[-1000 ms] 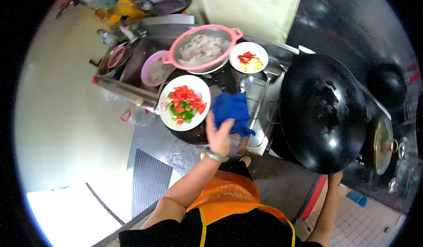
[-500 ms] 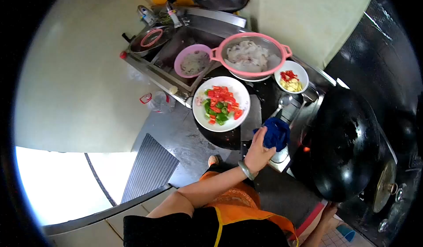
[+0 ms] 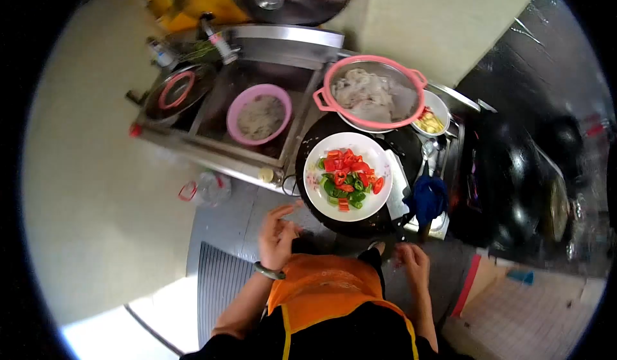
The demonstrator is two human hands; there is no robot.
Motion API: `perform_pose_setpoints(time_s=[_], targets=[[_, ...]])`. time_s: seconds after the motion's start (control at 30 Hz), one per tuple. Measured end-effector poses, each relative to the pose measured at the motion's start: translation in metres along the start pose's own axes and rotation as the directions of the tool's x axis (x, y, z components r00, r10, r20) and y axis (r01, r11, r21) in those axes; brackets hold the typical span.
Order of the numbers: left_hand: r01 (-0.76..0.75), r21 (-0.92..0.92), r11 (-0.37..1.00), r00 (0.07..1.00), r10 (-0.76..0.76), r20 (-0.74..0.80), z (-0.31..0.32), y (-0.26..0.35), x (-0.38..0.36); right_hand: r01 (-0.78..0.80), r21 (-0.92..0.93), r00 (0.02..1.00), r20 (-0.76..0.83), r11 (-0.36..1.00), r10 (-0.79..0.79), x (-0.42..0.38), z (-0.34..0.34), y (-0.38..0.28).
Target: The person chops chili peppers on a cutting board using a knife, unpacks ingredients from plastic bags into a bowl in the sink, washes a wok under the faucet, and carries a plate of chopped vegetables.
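My left hand (image 3: pixel 276 238), with a bangle at the wrist, hovers over the floor left of the white plate (image 3: pixel 313 196). Its fingers are apart and hold nothing, somewhat blurred. My right hand (image 3: pixel 414 267) is below the cutting board's front edge, near the blue cloth (image 3: pixel 429 198); its fingers look loosely apart, and nothing shows in them. Chopped red peppers (image 3: pixel 347 161) and green peppers (image 3: pixel 353 196) lie on the plate. A cleaver (image 3: pixel 398 183) rests beside it on the round black board (image 3: pixel 308 135). The blue cloth sits on the metal ledge by the stove.
A pink-rimmed colander (image 3: pixel 326 84) holds pale, wet-looking food; behind it a bowl (image 3: pixel 440 106) has red and yellow pieces. The sink (image 3: pixel 250 71) contains a pink basin (image 3: pixel 234 113). At right stands a dark wok (image 3: pixel 508 193). A plastic bottle (image 3: pixel 211 190) is at left.
My left hand has let go of the blue cloth and moved left past the plate. My right hand has come up from beside the stove's front. The view has shifted.
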State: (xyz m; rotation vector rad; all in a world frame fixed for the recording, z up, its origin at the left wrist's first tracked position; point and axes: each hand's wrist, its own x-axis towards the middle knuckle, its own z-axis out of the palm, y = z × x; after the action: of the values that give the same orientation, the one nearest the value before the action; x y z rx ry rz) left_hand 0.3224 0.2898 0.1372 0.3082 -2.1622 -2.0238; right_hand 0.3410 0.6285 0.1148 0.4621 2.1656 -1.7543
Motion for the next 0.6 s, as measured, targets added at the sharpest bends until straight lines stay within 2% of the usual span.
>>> perform_pose_setpoints(time_s=[0.1, 0.2, 0.27, 0.33, 0.4, 0.43, 0.47, 0.5, 0.53, 0.6], targets=[[-0.037, 0.040, 0.999, 0.996, 0.034, 0.079, -0.059, -0.014, 0.023, -0.174, 0.293, 0.985, 0.036, 0.940, 0.171, 0.022, 0.089, -0.047], [-0.008, 0.040, 0.999, 0.989, 0.002, 0.148, -0.107, -0.020, 0.042, -0.277, 0.505, 0.954, 0.043, 0.818, 0.296, 0.054, 0.125, -0.049], [0.035, 0.031, 0.999, 0.984, -0.040, 0.174, -0.123, -0.030, 0.050, -0.264, 0.430, 0.954, -0.017, 0.863, 0.300, 0.064, 0.134, -0.047], [0.057, 0.148, 0.987, 0.967, -0.091, 0.238, -0.132, -0.048, 0.058, -0.176, 0.288, 0.980, -0.039, 0.942, 0.195, 0.068, 0.137, -0.032], [0.017, 0.135, 0.991, 0.944, -0.060, 0.324, -0.125, -0.049, 0.065, -0.055, 0.421, 0.980, -0.152, 0.905, 0.130, 0.073, 0.150, -0.026], [0.025, 0.151, 0.988, 0.927, -0.080, 0.367, -0.124, -0.056, 0.062, -0.043, 0.315, 0.965, -0.234, 0.948, 0.122, 0.077, 0.153, -0.019], [0.033, 0.172, 0.984, 0.906, -0.102, 0.411, -0.122, -0.064, 0.064, -0.079, 0.294, 0.966, -0.212, 0.952, 0.146, 0.074, 0.151, -0.025], [0.084, 0.290, 0.953, 0.871, -0.211, 0.444, -0.119, -0.069, 0.059, -0.012, 0.020, 0.923, -0.383, 1.000, 0.019, 0.072, 0.149, -0.002], [0.117, 0.420, 0.900, 0.835, -0.318, 0.449, -0.123, -0.073, 0.054, -0.057, 0.053, 0.916, -0.394, 0.997, 0.074, 0.046, 0.142, -0.016], [0.022, 0.345, 0.938, 0.712, -0.257, 0.654, -0.147, -0.139, 0.058, -0.055, 0.237, 0.921, -0.364, 0.970, 0.141, 0.019, 0.131, 0.008]])
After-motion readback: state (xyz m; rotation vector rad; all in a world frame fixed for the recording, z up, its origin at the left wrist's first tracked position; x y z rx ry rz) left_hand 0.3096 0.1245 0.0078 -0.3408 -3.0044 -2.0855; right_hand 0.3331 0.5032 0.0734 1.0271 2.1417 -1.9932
